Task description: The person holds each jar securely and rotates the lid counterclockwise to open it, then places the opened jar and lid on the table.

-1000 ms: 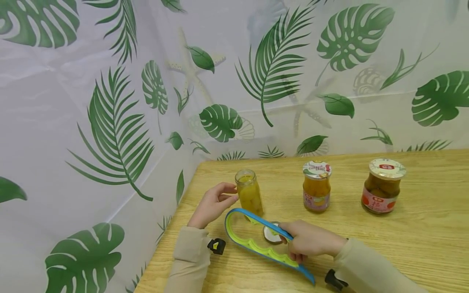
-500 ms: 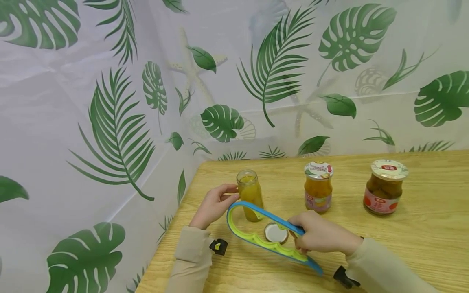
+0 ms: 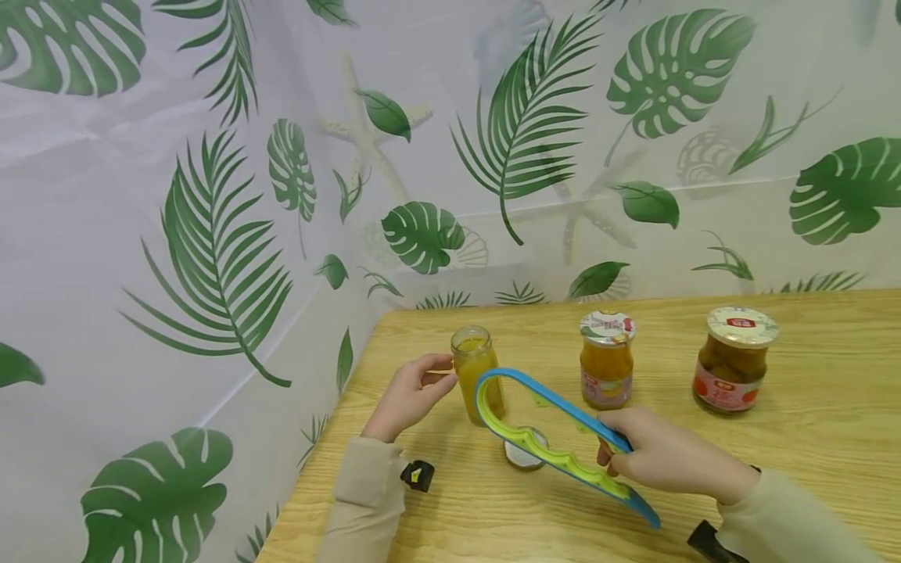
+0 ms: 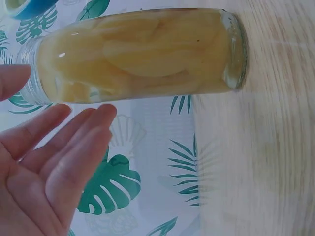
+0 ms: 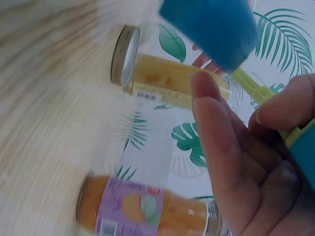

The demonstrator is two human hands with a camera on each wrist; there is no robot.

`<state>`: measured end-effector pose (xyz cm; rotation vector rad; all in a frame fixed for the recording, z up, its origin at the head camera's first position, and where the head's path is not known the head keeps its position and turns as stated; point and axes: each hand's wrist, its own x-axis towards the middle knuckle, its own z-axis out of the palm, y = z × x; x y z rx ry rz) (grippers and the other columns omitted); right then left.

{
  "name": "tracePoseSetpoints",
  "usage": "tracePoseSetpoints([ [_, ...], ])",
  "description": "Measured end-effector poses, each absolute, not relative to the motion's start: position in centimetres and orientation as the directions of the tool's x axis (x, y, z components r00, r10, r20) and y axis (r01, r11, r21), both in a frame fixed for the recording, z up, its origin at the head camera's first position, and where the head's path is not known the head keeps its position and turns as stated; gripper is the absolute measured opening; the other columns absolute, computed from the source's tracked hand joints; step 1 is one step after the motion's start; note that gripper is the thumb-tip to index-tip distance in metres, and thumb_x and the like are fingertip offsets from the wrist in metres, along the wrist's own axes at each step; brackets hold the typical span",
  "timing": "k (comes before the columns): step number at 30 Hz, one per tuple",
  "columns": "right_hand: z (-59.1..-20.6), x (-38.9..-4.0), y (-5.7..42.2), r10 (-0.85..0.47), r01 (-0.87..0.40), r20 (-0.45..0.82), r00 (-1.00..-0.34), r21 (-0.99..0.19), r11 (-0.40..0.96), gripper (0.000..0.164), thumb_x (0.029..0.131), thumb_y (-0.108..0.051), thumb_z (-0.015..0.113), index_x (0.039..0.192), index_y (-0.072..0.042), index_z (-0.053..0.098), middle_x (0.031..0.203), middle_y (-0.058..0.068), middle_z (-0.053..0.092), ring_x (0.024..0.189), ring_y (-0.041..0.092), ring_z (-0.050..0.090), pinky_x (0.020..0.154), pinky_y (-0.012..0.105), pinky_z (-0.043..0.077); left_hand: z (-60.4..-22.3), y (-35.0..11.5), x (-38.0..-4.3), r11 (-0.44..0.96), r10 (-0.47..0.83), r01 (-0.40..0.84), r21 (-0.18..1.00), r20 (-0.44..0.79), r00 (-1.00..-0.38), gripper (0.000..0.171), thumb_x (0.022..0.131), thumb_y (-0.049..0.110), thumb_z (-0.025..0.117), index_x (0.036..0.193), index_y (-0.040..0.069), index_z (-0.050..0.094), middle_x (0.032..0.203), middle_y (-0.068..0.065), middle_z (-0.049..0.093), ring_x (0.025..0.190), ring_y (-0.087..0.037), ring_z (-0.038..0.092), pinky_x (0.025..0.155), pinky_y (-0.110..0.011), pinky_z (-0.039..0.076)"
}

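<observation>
An open glass jar of yellow fruit pieces in syrup stands upright on the table. My left hand is beside it, thumb and fingers loosely spread near its neck; in the left wrist view, the jar has the fingertips right at its side. With my right hand I grip a blue and lime-green jar opener by its handle end, its looped end overlapping the jar in the head view. Below the opener a round lid lies white inside up, partly covered by the opener's lower arm.
Two more jars stand capped at the back right: one with a purple label, one wider with a pink label. A leaf-patterned sheet hangs behind and left of the wooden table.
My right hand has carried the jar opener to the right and slightly up, away from my left hand. The left hand, jar and lid stay in place.
</observation>
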<state>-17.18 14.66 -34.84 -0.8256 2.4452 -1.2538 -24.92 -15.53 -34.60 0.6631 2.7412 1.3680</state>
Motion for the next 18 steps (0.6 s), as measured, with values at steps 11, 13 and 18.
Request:
tracePoseSetpoints([
  [11,-35.5,-15.9,20.1,-0.538,-0.394,0.089,-0.838,-0.781,0.484,0.012,0.075,0.01,0.05,0.076,-0.002,0.05,0.075,0.003,0.059,0.065,0.009,0.059,0.055,0.025,0.049,-33.3,-14.2,-23.7,0.547,0.283,0.467,0.695,0.372,-0.884,0.011,0.087,0.018,0.057,0.089,0.008,0.059,0.081,0.0,0.058,0.075,-0.013,0.054,0.065,-0.027,0.047],
  [13,-35.5,-15.6,21.1,-0.511,-0.371,0.069,-0.857,-0.771,0.517,0.011,0.076,0.01,0.05,0.084,0.003,0.052,0.076,0.004,0.059,0.065,0.008,0.059,0.054,0.024,0.049,-32.9,-13.8,-23.3,0.525,0.304,0.491,0.695,0.386,-0.871,0.011,0.087,0.018,0.057,0.089,0.007,0.06,0.081,-0.001,0.059,0.074,-0.013,0.055,0.064,-0.026,0.048],
  [18,-35.3,-15.1,23.1,-0.436,-0.294,0.01,-0.9,-0.751,0.591,0.019,0.077,0.011,0.05,0.095,0.013,0.05,0.076,0.005,0.056,0.065,0.009,0.058,0.055,0.026,0.049,-32.4,-13.0,-22.7,0.492,0.369,0.525,0.694,0.381,-0.848,0.012,0.087,0.017,0.057,0.091,0.007,0.059,0.083,-0.002,0.059,0.075,-0.013,0.056,0.064,-0.024,0.049],
])
